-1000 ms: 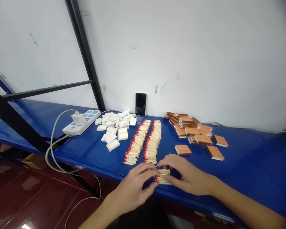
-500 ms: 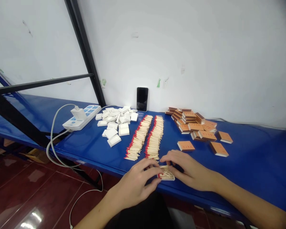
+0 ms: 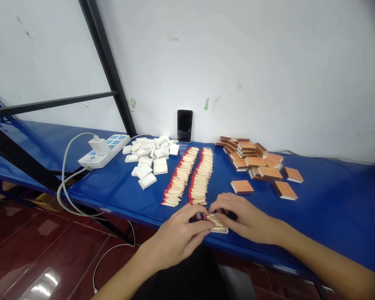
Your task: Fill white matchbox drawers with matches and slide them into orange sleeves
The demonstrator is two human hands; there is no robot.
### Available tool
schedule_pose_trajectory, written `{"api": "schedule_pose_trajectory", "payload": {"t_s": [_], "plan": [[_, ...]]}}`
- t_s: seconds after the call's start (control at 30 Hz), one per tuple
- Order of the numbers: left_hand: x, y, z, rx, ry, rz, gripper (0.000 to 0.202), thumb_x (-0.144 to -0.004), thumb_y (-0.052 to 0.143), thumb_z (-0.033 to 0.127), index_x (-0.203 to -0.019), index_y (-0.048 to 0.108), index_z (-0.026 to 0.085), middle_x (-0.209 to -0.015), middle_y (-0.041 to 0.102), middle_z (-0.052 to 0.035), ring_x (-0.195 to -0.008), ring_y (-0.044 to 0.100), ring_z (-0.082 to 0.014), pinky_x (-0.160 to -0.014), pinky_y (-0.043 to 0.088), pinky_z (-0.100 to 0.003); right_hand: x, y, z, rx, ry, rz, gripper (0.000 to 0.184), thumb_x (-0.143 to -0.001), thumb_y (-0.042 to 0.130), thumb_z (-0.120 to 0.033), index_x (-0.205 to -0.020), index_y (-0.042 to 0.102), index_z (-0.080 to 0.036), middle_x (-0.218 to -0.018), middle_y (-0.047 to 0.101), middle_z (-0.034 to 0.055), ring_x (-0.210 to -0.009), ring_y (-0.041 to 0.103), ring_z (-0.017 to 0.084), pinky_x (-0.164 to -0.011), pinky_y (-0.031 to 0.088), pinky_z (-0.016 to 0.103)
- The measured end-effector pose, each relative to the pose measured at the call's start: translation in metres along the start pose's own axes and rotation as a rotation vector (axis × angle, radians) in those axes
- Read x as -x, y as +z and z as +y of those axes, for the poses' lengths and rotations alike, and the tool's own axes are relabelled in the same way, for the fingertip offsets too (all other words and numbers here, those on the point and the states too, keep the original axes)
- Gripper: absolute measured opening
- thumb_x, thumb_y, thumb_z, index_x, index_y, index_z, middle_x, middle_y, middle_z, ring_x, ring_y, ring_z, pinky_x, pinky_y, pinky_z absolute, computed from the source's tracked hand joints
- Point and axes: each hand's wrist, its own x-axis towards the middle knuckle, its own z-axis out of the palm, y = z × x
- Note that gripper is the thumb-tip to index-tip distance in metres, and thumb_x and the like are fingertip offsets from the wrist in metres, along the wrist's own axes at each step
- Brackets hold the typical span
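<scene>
Matches [image 3: 217, 225] lay askew in a small tray [image 3: 220, 232] at near edge of table [image 3: 331, 200]; left hand [image 3: 181, 234] pinched its left end, right hand [image 3: 245, 217] curled over it, grip unclear. Filling looked nearly done; two match rows [image 3: 201, 179], white trays [image 3: 160, 167] remained. Brown boxes [image 3: 270, 172] sat right, contents hidden.

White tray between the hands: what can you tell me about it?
The tray is shallow, open and white, card-like, near the front edge of the blue table. Matches lie inside, several askew, some red heads showing at the left. The left hand holds its left end; the right hand partly covers the right.
</scene>
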Motion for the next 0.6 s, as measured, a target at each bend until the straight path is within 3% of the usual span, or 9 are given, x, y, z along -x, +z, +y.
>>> {"api": "schedule_pose_trajectory", "payload": {"t_s": [0.23,0.43,0.6], "plan": [[-0.0011,0.0002,0.0000,0.009,-0.010,0.003,0.028,-0.103,0.050,0.019,-0.128,0.065,0.022,-0.126,0.061,-0.0095,-0.120,0.057,-0.0220,-0.106,0.048,-0.036,0.0006,-0.0009,-0.0002,-0.009,0.012,0.014,0.014,-0.101,0.053,-0.025,-0.109,0.064,-0.022,-0.088,0.064,0.0029,-0.081,0.060,0.018,-0.075,0.046,0.031],[-0.0015,0.0007,-0.0008,0.002,-0.003,0.010,0.027,-0.103,0.051,0.020,-0.126,0.065,0.021,-0.126,0.064,-0.0095,-0.120,0.059,-0.0223,-0.106,0.050,-0.037,0.0016,-0.0011,0.0029,-0.034,-0.004,0.031,0.025,-0.102,0.042,-0.015,-0.114,0.063,-0.021,-0.097,0.067,0.0051,-0.087,0.062,0.018,-0.079,0.047,0.031],[-0.0009,0.0021,-0.0031,0.016,-0.001,0.011,0.029,-0.103,0.052,0.020,-0.131,0.060,0.021,-0.128,0.065,-0.0083,-0.121,0.057,-0.0213,-0.109,0.048,-0.037,0.0006,0.0004,0.0043,-0.017,-0.020,0.048,0.022,-0.096,0.049,-0.012,-0.111,0.063,-0.020,-0.088,0.065,0.0028,-0.079,0.060,0.017,-0.076,0.046,0.031]]}}
